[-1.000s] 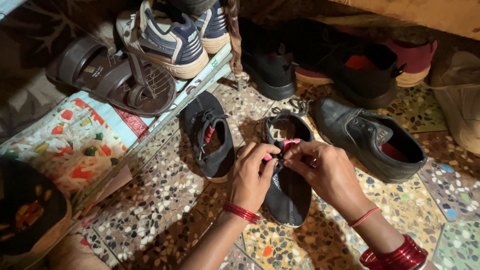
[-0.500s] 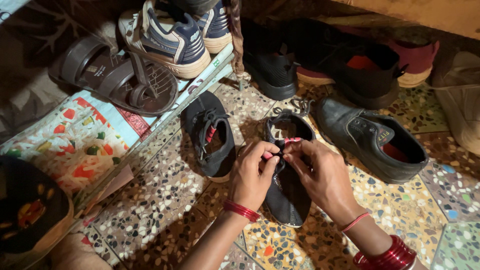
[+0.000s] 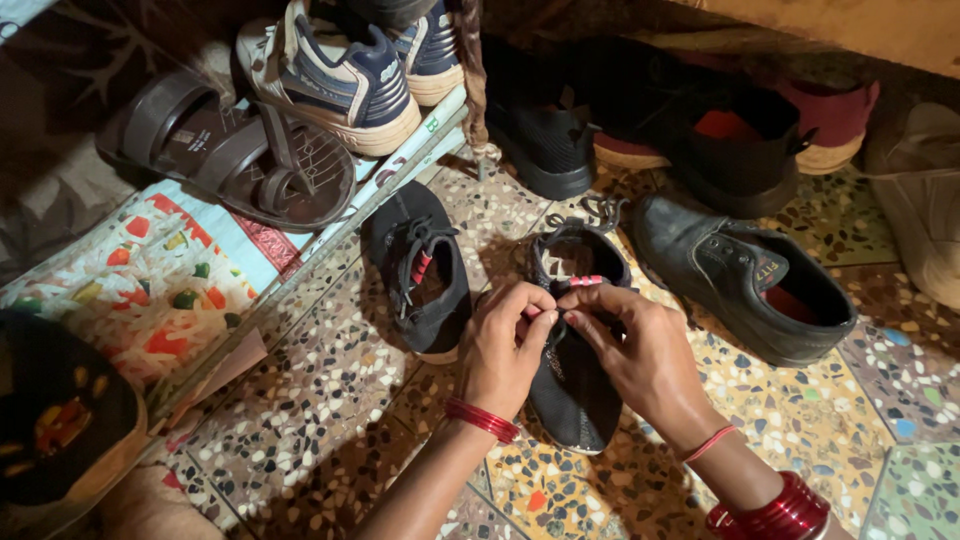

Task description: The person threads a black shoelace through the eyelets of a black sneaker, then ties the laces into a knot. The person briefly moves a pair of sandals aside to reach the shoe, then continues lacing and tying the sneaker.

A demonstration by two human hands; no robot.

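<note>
A small black shoe (image 3: 574,385) with pink trim lies on the speckled floor, toe toward me. My left hand (image 3: 503,352) and my right hand (image 3: 634,352) meet over its tongue. Both pinch the shoe's lace between fingertips near the pink tab (image 3: 585,281). The lace itself is mostly hidden under my fingers. Its matching black shoe (image 3: 420,270) sits to the left, laces loose. Red bangles circle both wrists.
A black leather shoe (image 3: 745,280) lies right of my hands. More dark shoes (image 3: 640,130) line the back. On a patterned sheet (image 3: 150,290) at left rest a brown sandal (image 3: 225,160) and blue-and-white sneakers (image 3: 340,75). A dark shoe (image 3: 55,420) sits at bottom left.
My hands stay on the shoe's lace; the fingers have shifted slightly, with the right hand drawing a little nearer me. The shoe has barely moved.
</note>
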